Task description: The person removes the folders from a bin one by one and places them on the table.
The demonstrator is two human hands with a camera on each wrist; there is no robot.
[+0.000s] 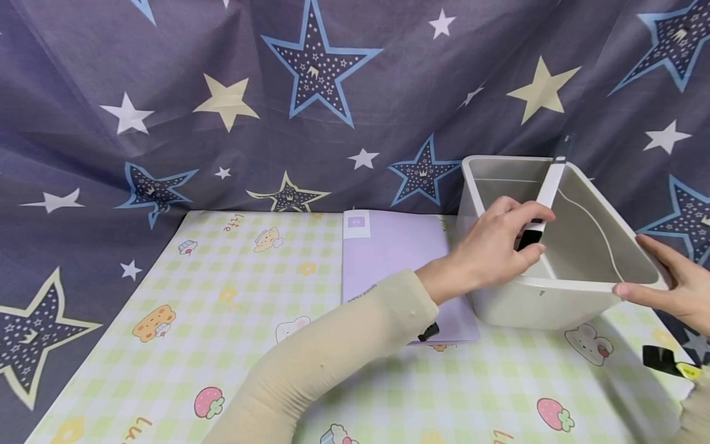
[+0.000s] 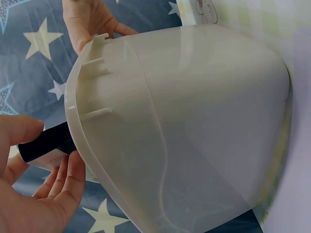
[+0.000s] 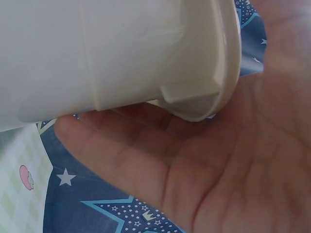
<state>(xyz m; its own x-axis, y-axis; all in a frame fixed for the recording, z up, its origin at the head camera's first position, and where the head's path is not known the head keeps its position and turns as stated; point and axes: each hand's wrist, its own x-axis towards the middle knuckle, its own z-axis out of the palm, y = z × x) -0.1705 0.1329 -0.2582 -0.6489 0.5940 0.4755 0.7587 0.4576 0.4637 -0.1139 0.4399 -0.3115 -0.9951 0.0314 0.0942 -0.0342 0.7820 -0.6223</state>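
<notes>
Head view: the left hand (image 1: 488, 246) grips the near end of a slim black-and-white bar (image 1: 550, 185) over the mouth of a pale bin (image 1: 516, 308). The bar's long axis runs from 7 to 1 o'clock, its free end reaching the far rim; whether it touches there, I cannot tell. The right hand (image 1: 688, 287), farther off at the bar's 4 o'clock, holds the bin's near right corner, thumb on the rim. A purple folder (image 1: 388, 246) lies on the counter (image 1: 249, 265) toward the bin's 9 o'clock.

Left wrist view: thumb and fingers pinch the bar from opposite sides, the bin's rim at its 3 o'clock, partly hiding it.

Right wrist view: the right hand's fingers lie along the bin's outer wall below the rim; the bar is out of sight.
</notes>
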